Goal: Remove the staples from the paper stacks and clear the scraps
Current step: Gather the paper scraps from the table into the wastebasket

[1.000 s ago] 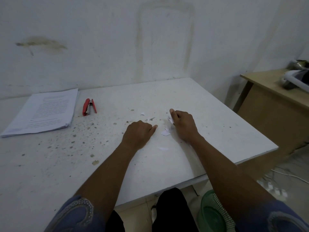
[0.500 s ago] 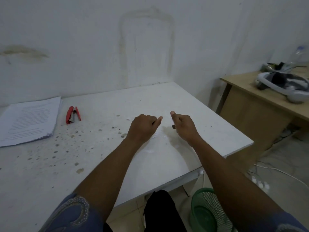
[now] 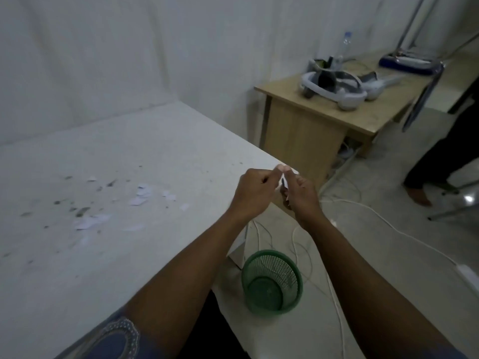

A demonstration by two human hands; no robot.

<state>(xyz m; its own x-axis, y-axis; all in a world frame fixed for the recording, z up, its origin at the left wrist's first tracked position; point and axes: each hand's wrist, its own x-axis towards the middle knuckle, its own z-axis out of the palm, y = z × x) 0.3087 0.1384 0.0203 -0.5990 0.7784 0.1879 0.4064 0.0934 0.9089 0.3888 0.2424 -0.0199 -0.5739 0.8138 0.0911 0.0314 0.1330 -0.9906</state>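
Note:
My left hand (image 3: 255, 191) and my right hand (image 3: 300, 194) are raised together above the right corner of the white table (image 3: 124, 141). Their fingers are curled and pinch a small white paper scrap (image 3: 281, 169) between them. Several white paper scraps (image 3: 141, 196) lie scattered on the tabletop to the left, among dark specks. A green mesh waste basket (image 3: 272, 282) stands on the floor below my hands, beside the table's edge. The paper stack and the red stapler are out of view.
A wooden desk (image 3: 324, 117) with white headsets (image 3: 334, 85) and a water bottle stands at the right. White cables (image 3: 388, 224) run across the floor. Another person's legs (image 3: 440, 161) and a chair frame are at the far right.
My view has swung to the right. Both hands lifted off the tabletop and moved right to the table's corner, carrying a scrap above the basket side.

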